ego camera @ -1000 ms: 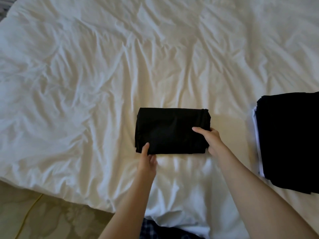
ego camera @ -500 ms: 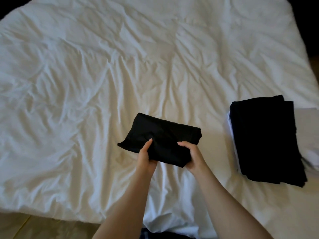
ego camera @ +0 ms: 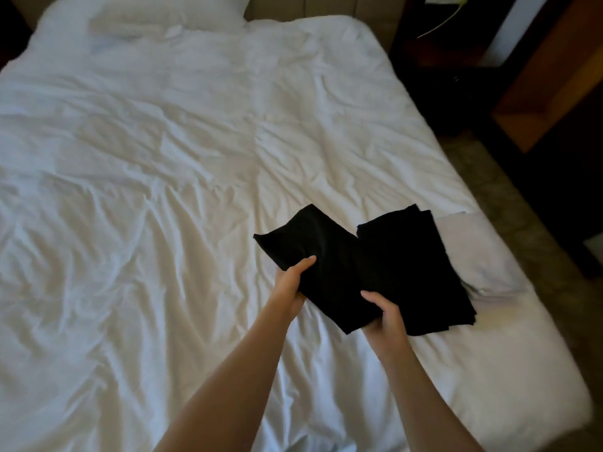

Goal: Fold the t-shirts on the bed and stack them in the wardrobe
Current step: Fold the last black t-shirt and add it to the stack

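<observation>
A wide bed (ego camera: 156,197) under a crumpled white sheet is seen, with a pillow (ego camera: 169,14) at its far left. Near its right edge a stack of folded black shirts (ego camera: 421,275) is laid, a pale folded garment (ego camera: 473,256) just beside it on the right. A folded black t-shirt (ego camera: 316,249) is held above the sheet, just left of the stack. It is gripped along its near edge by the left hand (ego camera: 290,285) and the right hand (ego camera: 386,316), set apart, thumbs on top.
</observation>
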Motion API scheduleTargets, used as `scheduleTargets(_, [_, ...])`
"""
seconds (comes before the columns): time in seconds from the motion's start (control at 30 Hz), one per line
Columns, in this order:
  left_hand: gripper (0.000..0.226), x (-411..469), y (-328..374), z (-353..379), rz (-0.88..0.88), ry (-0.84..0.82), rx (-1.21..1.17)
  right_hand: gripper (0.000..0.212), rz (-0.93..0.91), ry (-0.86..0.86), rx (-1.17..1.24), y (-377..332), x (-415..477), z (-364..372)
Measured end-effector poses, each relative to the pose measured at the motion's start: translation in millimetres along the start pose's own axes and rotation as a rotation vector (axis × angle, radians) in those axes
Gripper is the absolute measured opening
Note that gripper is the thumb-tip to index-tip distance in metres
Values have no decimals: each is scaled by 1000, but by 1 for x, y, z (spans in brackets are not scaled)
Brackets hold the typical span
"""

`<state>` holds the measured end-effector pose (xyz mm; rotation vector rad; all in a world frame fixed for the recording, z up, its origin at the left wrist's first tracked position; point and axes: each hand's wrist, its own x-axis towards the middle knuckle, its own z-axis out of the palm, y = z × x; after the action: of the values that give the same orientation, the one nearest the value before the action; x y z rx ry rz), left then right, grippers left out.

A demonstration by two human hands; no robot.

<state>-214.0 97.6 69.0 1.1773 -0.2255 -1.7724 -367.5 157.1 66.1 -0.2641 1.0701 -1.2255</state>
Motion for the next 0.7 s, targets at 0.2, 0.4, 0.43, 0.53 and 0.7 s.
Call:
scheduleTargets(0.2, [42,7,-8,68,-45,-186,114,68,-147,119,157,-41,-8,-29])
scheduleTargets(0.4, [48,47,-41,130,-86,-286,258,63,-165,185,272,-67,2,-79])
scheduleTargets(0.43, [50,53,-42,132,-87,-271,279,62,-148,206,284,-64,4,-81])
scheduleTargets(0.53, [57,77,-68,140,-153,-172,377,51,-50,370,281,-60,18,-102])
scheduleTargets(0.7, [56,88,-103,136,-198,-95,453,35,73,447,288,-64,21,-125])
